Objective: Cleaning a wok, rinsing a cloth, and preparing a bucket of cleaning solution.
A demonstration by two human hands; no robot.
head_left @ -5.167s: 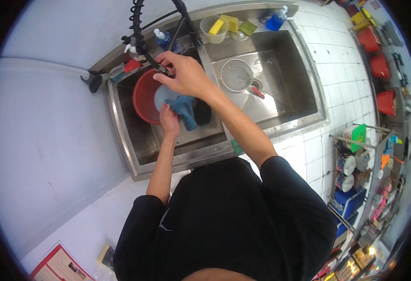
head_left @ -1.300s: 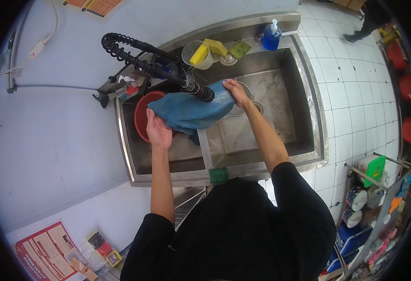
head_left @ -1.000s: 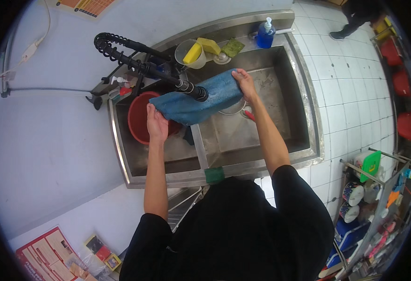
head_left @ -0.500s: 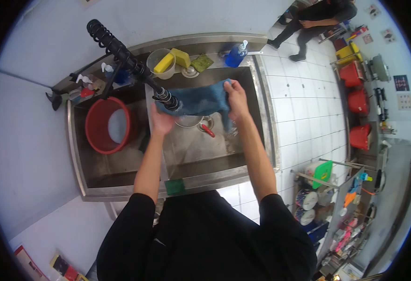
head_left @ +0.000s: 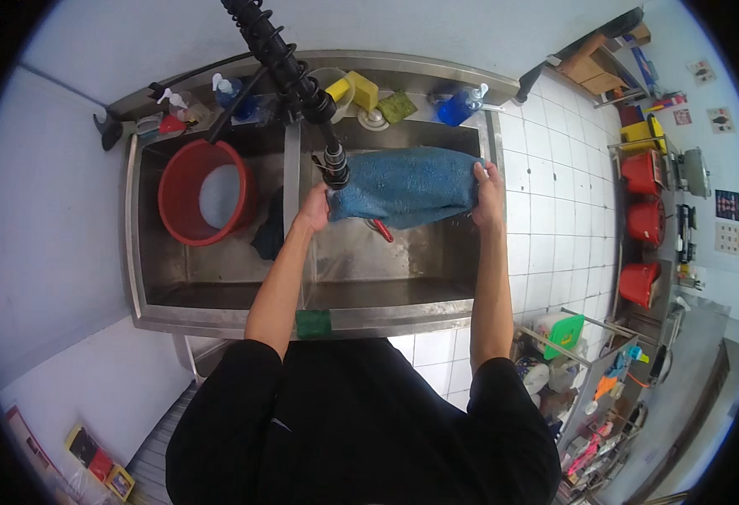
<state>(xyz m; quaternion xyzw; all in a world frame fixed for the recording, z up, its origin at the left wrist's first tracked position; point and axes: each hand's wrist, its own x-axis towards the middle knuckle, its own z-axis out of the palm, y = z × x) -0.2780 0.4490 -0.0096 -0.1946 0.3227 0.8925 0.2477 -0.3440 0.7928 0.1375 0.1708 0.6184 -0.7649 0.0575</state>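
A wet blue cloth (head_left: 411, 187) is stretched out sideways over the right basin of a steel sink (head_left: 369, 286). My left hand (head_left: 312, 208) grips its left end, close under the nozzle of a black spring-hose tap (head_left: 289, 71). At the other end, my right hand (head_left: 488, 194) pinches the cloth's right edge near the basin's right wall. Below the cloth a red handle (head_left: 381, 231) pokes out; the cloth hides what it belongs to.
In the left basin stand a red bucket (head_left: 167, 198) and a dark cloth (head_left: 268, 231). Yellow sponges (head_left: 361, 90), a green scouring pad (head_left: 397, 107) and a blue soap bottle (head_left: 460, 107) line the back ledge. Another green pad (head_left: 314, 323) lies on the front rim.
The cloth has been spread wider and flatter, with my right hand moving right and slightly down. My view has shifted, and the person at the upper right is out of it.
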